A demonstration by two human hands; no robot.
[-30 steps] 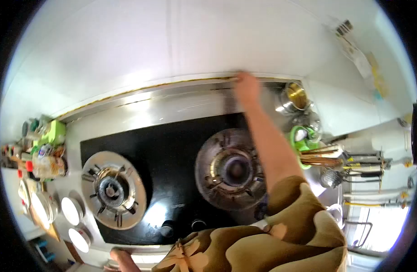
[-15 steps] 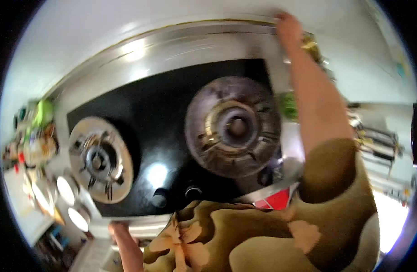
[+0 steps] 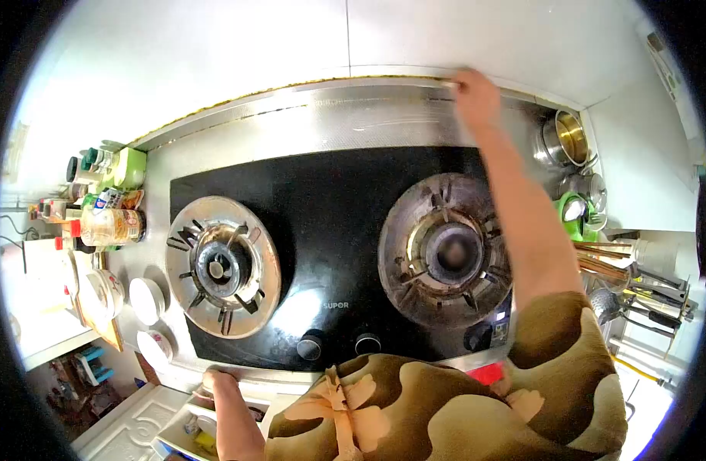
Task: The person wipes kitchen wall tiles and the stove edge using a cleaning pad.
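Note:
My right hand is stretched over the stove to the back ledge, where the steel backsplash meets the white wall. Its fingers are closed and touch the yellowish seam; whatever they might hold is too small to make out. Below that arm lies the right burner, partly covered by the forearm. My left hand is low at the counter's front edge, above an open drawer, with its fingers mostly hidden. The black gas stove also carries a left burner and two knobs.
Sauce jars and a green box stand at the left, with white bowls nearer me. On the right are steel pots, a green basket, chopsticks and hanging utensils. The drawer juts out below.
The head view has shifted, so the stove sits lower and farther right, and the picture is sharper. Along the back seam my right hand has moved left. My left hand stays at the front edge.

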